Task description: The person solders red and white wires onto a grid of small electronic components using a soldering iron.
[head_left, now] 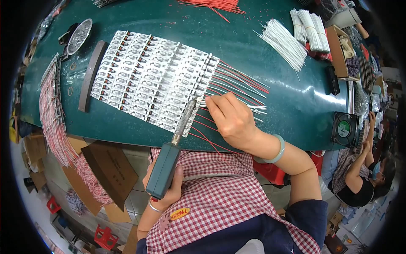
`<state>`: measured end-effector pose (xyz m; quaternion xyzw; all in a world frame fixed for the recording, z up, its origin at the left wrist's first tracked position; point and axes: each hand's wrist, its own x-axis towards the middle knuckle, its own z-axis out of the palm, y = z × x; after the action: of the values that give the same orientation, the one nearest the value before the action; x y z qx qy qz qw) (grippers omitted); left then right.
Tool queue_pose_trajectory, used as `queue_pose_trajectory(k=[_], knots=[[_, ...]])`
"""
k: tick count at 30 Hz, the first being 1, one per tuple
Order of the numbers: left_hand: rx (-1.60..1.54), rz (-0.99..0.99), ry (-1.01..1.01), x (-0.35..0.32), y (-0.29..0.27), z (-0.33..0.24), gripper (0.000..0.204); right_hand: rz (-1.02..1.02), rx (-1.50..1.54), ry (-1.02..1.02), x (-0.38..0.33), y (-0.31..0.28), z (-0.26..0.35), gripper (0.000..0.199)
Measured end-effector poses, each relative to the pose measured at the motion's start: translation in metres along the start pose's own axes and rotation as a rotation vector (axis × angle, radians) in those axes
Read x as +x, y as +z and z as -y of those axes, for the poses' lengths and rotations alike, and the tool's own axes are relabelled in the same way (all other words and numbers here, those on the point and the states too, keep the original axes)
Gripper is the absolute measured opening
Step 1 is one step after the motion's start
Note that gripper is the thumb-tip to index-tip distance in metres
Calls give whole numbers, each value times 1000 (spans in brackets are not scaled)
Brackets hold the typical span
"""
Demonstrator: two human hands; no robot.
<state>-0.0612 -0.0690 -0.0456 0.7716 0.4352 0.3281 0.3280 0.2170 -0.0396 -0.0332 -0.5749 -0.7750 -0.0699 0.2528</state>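
My left hand (169, 192) grips the green handle of a soldering iron (171, 154), whose crusted tip reaches the near right corner of a panel of small white circuit boards (148, 78) on the green table (262, 84). My right hand (230, 118) rests on the table just right of the tip, fingers pinched on thin white wires (258, 109). Red and white wires (241, 82) fan out from the panel's right edge under and past this hand. A pale green bangle (279, 150) sits on my right wrist.
A loose bunch of white wires (285, 42) and tied bundles (313, 29) lie at the far right, red wires (213, 5) at the far edge. A dark bar (91, 76) and a metal dish (79, 36) sit left. A small fan (344, 129) and another seated person (363, 178) are at the right.
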Motion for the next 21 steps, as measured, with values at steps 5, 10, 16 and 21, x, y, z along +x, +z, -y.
queue_pose_trajectory(k=[5,10,16,21], knots=[[-43,-20,5,1,0,0,29,-11,18,-4,1,0,-1,43],[-38,-39,25,1,0,1,29,-119,78,-36,2,-4,1,40],[-36,7,-22,-6,-1,5,28,-74,83,-28,-1,-1,4,38],[-101,60,-92,-4,-1,1,27,-58,67,-30,0,-1,5,38]])
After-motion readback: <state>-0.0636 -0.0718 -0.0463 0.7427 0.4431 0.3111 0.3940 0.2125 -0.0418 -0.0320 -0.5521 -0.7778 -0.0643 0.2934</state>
